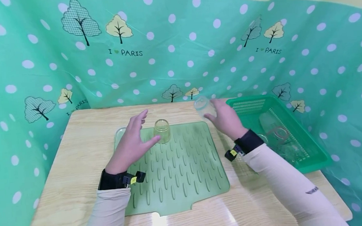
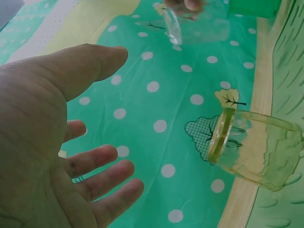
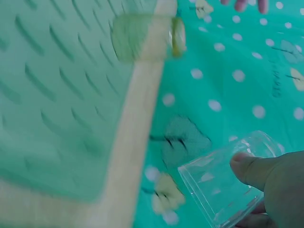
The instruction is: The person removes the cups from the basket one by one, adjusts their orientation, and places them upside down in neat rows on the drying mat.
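Observation:
A clear plastic-looking cup is gripped by my right hand, raised above the table behind the mat's right corner. In the right wrist view the thumb presses on the side of this clear cup. A yellowish glass stands upside down on the green drying mat, near its back edge. My left hand is held over the mat's left side, fingers spread and holding nothing. Its thumb overlaps the yellowish glass in the head view; in the left wrist view, hand and glass are apart.
A green plastic basket stands to the right on the wooden table, holding several clear glasses and a pinkish-rimmed one. Behind the table hangs a green dotted cloth, which also runs along both sides.

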Demonstrator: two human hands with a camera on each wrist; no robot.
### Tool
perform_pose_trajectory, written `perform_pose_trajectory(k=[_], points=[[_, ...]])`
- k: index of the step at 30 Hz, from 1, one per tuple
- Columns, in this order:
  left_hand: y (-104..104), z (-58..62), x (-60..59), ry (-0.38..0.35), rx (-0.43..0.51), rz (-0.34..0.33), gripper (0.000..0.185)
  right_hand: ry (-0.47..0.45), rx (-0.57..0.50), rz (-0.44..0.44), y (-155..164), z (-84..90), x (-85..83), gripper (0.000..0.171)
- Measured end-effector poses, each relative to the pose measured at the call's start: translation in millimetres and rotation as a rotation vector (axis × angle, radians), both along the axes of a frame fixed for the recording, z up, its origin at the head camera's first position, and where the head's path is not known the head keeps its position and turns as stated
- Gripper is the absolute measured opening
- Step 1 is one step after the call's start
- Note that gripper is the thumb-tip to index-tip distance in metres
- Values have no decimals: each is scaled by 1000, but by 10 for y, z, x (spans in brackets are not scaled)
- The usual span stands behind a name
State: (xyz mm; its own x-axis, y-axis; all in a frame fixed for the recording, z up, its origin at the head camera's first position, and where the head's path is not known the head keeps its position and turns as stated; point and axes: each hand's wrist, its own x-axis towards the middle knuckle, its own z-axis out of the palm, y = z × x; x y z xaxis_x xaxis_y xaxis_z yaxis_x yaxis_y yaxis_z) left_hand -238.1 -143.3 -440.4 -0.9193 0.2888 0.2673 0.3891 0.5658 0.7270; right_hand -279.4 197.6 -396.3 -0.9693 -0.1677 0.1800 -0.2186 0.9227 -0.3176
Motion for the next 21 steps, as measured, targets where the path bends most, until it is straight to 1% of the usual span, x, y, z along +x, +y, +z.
perform_pose_trajectory(k=[5,9,14,21], points=[[-74,20,22,15,32,-2,95,-68,-114,5,-257,-363,-42,60],[-134,28,33,4,65,6,93,-102,-158,7,-361,-608,-61,61],[-174,30,40,-8,70,14,93,-94,-153,-9,-377,-778,-51,63],[-208,38,33,4,67,26,94,-85,-167,22,-365,-910,-52,61]])
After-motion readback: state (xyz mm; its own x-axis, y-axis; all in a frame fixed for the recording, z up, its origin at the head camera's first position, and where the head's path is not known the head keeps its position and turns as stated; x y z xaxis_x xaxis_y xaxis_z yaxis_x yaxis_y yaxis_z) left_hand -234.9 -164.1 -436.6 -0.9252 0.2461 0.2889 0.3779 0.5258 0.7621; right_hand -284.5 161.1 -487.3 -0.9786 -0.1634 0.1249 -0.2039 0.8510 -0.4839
